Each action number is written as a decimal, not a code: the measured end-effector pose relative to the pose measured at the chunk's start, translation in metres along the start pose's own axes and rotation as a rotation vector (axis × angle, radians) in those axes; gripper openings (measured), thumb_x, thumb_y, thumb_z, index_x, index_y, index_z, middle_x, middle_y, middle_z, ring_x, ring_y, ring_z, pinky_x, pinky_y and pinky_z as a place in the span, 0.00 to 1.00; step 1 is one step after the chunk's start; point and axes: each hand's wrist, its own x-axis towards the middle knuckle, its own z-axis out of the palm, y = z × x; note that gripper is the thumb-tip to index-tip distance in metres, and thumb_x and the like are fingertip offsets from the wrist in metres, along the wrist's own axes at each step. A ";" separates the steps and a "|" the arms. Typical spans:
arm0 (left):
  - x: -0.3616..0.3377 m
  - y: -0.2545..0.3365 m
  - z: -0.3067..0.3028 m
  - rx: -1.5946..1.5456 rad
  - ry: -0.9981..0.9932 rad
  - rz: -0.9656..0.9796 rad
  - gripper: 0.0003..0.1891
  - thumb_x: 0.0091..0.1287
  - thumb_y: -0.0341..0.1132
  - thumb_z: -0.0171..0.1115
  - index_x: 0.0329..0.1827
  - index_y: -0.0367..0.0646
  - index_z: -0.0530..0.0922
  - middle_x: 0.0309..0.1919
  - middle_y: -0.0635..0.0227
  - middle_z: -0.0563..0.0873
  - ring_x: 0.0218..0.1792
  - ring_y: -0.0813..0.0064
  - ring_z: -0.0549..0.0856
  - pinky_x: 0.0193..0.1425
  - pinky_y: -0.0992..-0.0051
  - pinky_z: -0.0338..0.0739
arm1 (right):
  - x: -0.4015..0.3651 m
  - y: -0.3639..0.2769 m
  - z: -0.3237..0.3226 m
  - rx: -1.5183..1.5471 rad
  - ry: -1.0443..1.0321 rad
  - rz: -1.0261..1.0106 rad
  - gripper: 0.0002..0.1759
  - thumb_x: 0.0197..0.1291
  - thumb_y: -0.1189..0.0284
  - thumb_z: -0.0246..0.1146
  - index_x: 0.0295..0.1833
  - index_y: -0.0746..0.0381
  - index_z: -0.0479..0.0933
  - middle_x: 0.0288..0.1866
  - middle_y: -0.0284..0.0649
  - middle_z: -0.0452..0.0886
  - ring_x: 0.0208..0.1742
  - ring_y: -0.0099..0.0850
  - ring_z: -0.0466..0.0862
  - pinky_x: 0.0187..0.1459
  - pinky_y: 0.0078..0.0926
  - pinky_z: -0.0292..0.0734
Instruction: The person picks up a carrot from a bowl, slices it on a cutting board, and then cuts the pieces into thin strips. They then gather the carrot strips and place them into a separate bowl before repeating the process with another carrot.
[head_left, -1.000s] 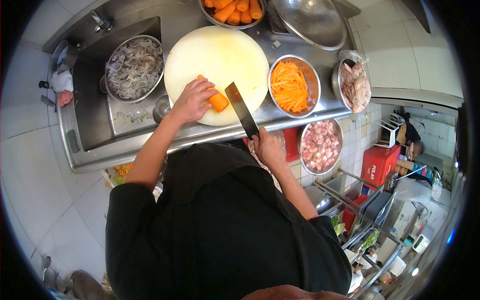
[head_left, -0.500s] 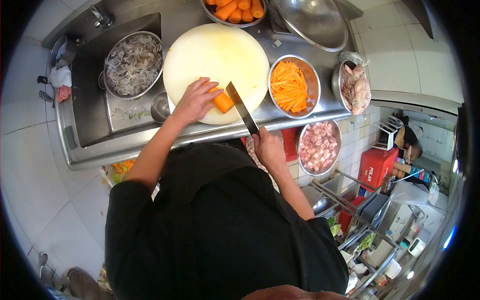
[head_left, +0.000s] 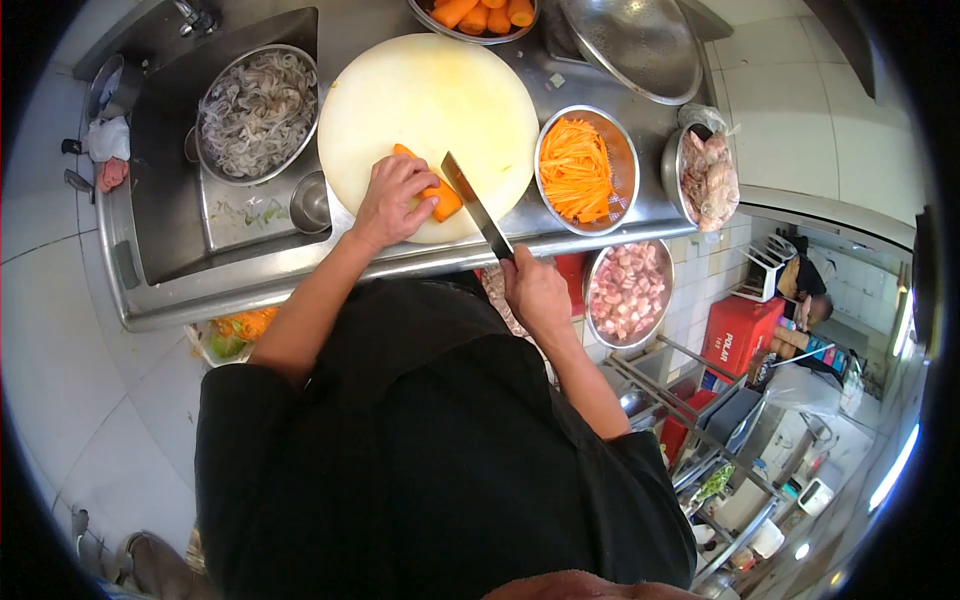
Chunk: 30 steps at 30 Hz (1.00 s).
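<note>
– Holding what, nearest?
– Gripping a knife (head_left: 478, 208) in the closed right hand (head_left: 538, 298).
– And beyond?
– Pinning a carrot (head_left: 442, 203) on the round board (head_left: 440, 95) under the left hand's (head_left: 395, 200) curled fingers.
– Farther?
– Look right for shredded carrot (head_left: 574, 172), far for whole carrots (head_left: 476, 17).

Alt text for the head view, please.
A person's left hand holds a carrot on a round cutting board while the right hand holds a cleaver beside it. Bowls of shredded carrot and raw meat sit to the right.
</note>
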 end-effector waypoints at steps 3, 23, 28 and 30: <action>0.002 0.001 0.003 0.017 -0.002 -0.029 0.12 0.63 0.36 0.74 0.47 0.45 0.85 0.51 0.64 0.84 0.57 0.59 0.81 0.66 0.59 0.69 | -0.003 0.005 -0.008 0.107 0.027 0.053 0.13 0.76 0.63 0.63 0.47 0.65 0.76 0.34 0.61 0.87 0.37 0.65 0.87 0.41 0.62 0.82; 0.188 0.075 0.096 -0.590 -0.434 -0.251 0.15 0.71 0.43 0.75 0.50 0.40 0.93 0.39 0.62 0.94 0.41 0.74 0.90 0.53 0.73 0.81 | -0.077 0.072 -0.017 0.641 0.202 0.372 0.15 0.73 0.68 0.67 0.53 0.70 0.80 0.47 0.60 0.90 0.50 0.59 0.90 0.49 0.50 0.83; 0.208 0.063 0.126 0.322 -0.594 0.229 0.15 0.69 0.40 0.71 0.55 0.47 0.93 0.48 0.60 0.89 0.48 0.54 0.87 0.53 0.62 0.81 | -0.095 0.080 -0.010 0.743 0.144 0.496 0.15 0.74 0.68 0.66 0.54 0.71 0.81 0.44 0.58 0.90 0.45 0.52 0.91 0.47 0.43 0.82; 0.203 0.052 0.132 0.331 -0.555 0.179 0.16 0.68 0.39 0.70 0.56 0.47 0.92 0.55 0.59 0.87 0.54 0.52 0.86 0.58 0.61 0.81 | -0.097 0.089 0.002 0.670 0.139 0.512 0.15 0.74 0.68 0.66 0.53 0.71 0.81 0.43 0.58 0.89 0.44 0.52 0.90 0.46 0.43 0.81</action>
